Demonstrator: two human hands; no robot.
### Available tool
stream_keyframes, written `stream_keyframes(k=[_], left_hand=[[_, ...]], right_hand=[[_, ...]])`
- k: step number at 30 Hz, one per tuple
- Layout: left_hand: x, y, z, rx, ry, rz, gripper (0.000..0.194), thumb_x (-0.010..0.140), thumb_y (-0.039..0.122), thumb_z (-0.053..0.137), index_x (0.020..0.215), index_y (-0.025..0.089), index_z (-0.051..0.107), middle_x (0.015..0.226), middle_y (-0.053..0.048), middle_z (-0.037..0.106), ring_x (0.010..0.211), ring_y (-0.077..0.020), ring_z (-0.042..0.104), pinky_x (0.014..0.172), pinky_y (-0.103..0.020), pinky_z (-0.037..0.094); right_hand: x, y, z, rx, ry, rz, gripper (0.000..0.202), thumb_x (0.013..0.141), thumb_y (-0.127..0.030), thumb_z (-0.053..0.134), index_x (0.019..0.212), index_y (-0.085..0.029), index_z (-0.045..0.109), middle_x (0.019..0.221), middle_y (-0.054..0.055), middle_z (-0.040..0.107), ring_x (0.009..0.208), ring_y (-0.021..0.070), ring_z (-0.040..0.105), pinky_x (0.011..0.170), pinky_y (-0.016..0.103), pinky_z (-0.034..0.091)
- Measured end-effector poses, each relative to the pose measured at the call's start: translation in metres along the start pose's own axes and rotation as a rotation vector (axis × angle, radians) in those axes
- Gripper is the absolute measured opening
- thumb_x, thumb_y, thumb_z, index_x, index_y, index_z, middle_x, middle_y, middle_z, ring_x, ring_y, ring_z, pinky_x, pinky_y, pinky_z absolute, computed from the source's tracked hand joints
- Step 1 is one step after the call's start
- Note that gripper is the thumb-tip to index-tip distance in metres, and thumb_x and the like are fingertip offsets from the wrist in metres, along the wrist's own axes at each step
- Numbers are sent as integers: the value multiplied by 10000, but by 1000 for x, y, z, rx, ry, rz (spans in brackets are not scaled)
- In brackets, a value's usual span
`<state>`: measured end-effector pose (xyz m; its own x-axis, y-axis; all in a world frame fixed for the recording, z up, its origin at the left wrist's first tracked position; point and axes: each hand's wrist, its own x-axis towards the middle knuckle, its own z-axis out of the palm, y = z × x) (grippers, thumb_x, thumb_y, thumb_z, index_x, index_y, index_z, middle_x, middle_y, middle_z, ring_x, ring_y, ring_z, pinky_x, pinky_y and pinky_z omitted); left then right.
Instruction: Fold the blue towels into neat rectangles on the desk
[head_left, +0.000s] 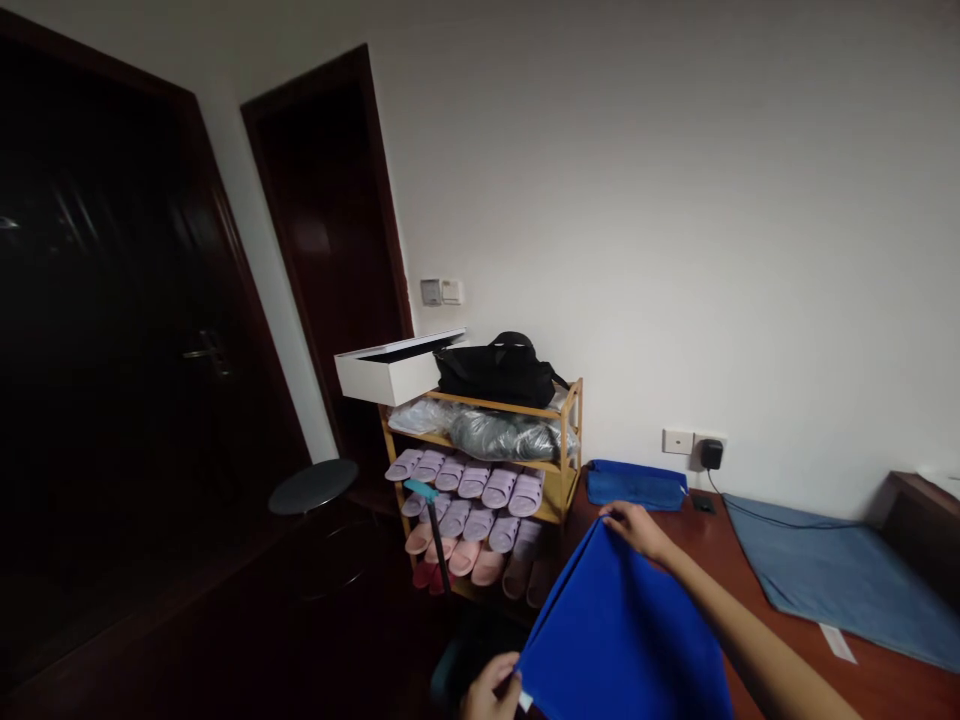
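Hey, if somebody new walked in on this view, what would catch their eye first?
Probably the bright blue cloth at the lower middle, held by the left hand and the right hand. After that, likely the rows of lilac slippers on the wooden shoe rack just beyond, topped by a black bag and a white box.

- A bare strip of counter (712, 540) runs between the folded cloth (636, 490) at far left and the flat grey-blue cloth (825, 575) at right.
- A black cable (787, 524) crosses that flat cloth's far part.
- The bright blue cloth (622, 635), stretched between left hand (491, 690) and right hand (636, 527), blocks the near middle.
- At left stand the rack (553, 495) and a pole (437, 540).
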<state>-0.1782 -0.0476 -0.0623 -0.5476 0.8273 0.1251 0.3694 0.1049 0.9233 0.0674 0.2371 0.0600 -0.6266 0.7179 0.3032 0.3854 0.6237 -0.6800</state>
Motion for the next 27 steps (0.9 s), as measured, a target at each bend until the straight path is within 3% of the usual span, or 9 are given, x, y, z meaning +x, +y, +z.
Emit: stream_keyframes(k=[4,8,11,15,19,23,27], left_hand=[[16,62,-27,129,61,225,481,887,662,571,1025,282,832,1065,-81,845,1015,-283,792,915,-360,636],[31,137,-49,237,116,592,419,1004,522,483,1147,296,806,1155,-67,825,1096,-263,764,970,-396,629],[43,187,-58,284,160,774,391,1041,431,454,1202,284,779,1159,-58,820,1104,-244,755,983,-404,624],[60,239,-57,334,245,857,384,1047,411,442,1136,258,783,1110,-62,822,1058,-248,759,955,-412,624],[67,268,-44,322,233,907,369,1043,423,456,1096,247,776,1071,-63,822,1024,-245,760,961,-418,611],[63,279,-32,279,132,924,319,1030,418,505,1087,256,774,1086,-58,822,1041,-244,757,967,-409,601],[57,287,-24,248,31,880,288,1007,414,530,1084,264,764,1090,-51,817,1032,-246,757,955,-396,597]], right_hand=[[-32,-24,-66,75,120,-30,344,900,-509,590,1028,-239,761,1070,78,800,980,255,724,935,384,565],[-70,-52,-124,222,249,-19,479,836,-641,673,1054,-226,774,1027,71,802,957,245,727,910,389,585],[-99,-69,-155,308,294,-8,543,804,-681,717,1078,-217,784,1045,83,806,980,249,733,916,395,590],[-132,-84,-176,365,372,9,548,765,-689,768,1034,-213,794,1042,92,806,984,248,733,921,388,590],[-157,-93,-186,358,492,23,523,771,-698,763,990,-223,788,1026,85,801,976,243,732,915,373,588],[-179,-96,-197,307,562,27,533,767,-722,754,952,-223,762,954,71,789,888,229,721,829,348,596],[-197,-94,-206,202,581,-10,490,845,-710,685,885,-225,738,885,55,766,819,204,691,760,310,571]])
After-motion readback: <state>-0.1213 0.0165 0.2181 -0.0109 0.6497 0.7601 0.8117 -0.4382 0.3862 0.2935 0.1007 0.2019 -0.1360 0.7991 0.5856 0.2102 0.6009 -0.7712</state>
